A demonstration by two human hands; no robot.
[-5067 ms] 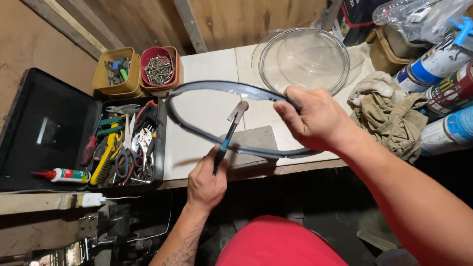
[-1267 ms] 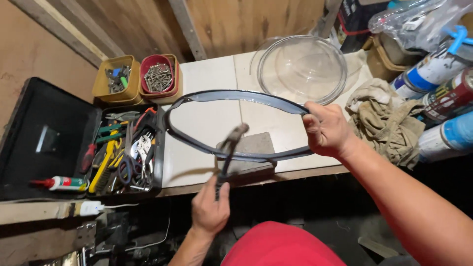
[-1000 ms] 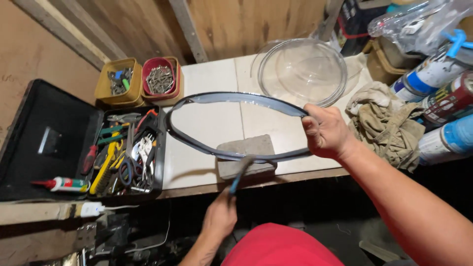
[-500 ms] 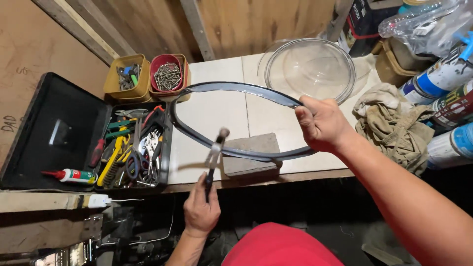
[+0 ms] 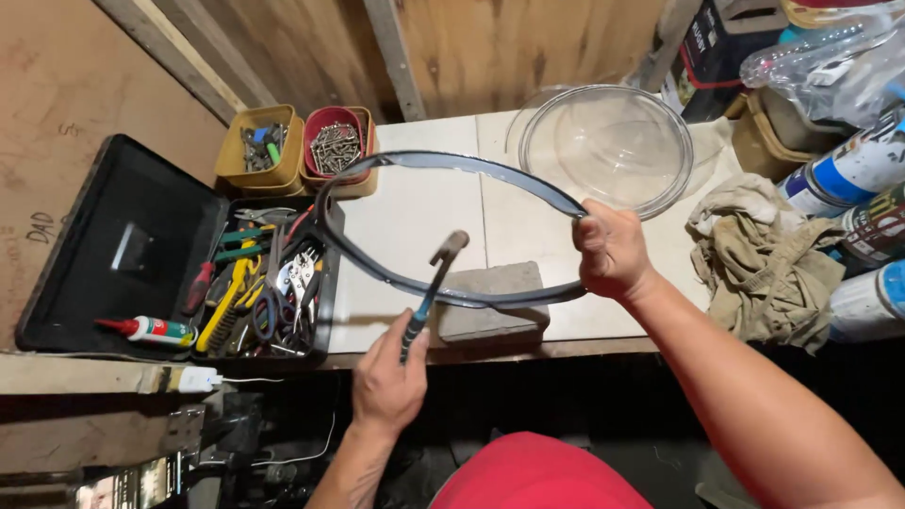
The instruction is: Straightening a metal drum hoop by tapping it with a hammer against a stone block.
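From the head view, the left hand (image 5: 388, 382) gripped a hammer (image 5: 429, 292) at lower centre, its handle slanting up-right toward the metal ring (image 5: 377, 273). The right hand (image 5: 611, 250) clasped the ring's right edge above a grey block (image 5: 495, 300).

The light fell from above and lit the pale worktop (image 5: 415, 217) brightly, while the lower part of the frame under the bench edge sat in near darkness. The hammer (image 5: 432, 283) was slightly smeared by motion blur, and it threw a soft shadow across the worktop. The clear glass bowl (image 5: 605, 146) in the upper right caught faint glare along its rim. The frame's edges bowed outward with wide-angle distortion, and the corners looked softer.
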